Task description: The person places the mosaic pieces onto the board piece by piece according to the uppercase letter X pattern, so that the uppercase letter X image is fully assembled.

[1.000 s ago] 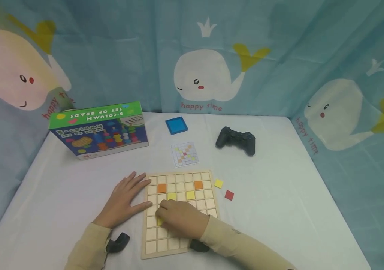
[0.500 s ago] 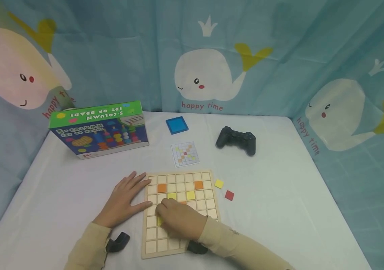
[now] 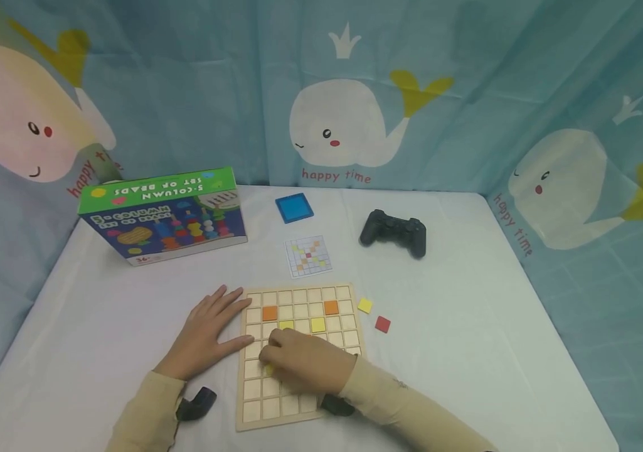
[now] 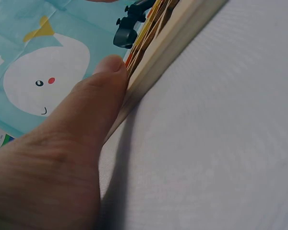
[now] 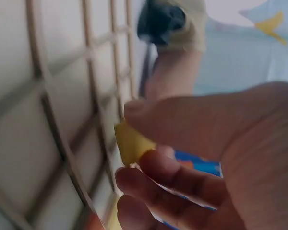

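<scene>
A wooden grid board (image 3: 253,411) lies on the white table with orange and yellow square tiles in some cells. Fingers spread, my left hand (image 3: 202,336) lies at the board's left edge; in the left wrist view its thumb (image 4: 98,91) touches the wooden side. My right hand (image 3: 310,361) is over the board's middle-left cells and covers part of them. The right wrist view shows it pinching a yellow tile (image 5: 132,143) between thumb and fingers, close to the grid. An orange tile (image 3: 270,313) and a yellow tile (image 3: 318,324) sit in upper cells.
Right of the board lie a loose yellow tile (image 3: 364,306) and a red tile (image 3: 382,324). Behind it are a pattern card (image 3: 308,256), a blue square tray (image 3: 294,208) and a black game controller (image 3: 393,233). A bead-set box (image 3: 165,216) stands at the back left.
The right hand makes only slight shifts over the same cells. The left hand stays at the board's edge. The head view has shifted slightly.
</scene>
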Action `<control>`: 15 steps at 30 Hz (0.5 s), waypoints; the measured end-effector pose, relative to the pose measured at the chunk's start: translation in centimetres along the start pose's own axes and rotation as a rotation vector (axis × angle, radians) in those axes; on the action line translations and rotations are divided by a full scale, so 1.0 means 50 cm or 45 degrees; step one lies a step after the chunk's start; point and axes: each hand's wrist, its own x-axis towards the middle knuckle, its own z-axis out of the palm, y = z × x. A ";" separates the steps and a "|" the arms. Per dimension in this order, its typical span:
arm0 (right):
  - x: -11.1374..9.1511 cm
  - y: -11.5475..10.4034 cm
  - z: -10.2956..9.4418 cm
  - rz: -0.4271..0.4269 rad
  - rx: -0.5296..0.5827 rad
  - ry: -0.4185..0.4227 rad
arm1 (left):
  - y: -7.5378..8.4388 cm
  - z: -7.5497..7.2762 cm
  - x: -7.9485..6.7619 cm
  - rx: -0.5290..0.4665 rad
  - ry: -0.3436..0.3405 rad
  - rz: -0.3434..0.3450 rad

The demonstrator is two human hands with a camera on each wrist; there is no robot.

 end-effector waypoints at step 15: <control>-0.036 0.010 -0.005 0.070 -0.048 -0.062 | 0.000 -0.001 0.000 0.008 -0.016 -0.013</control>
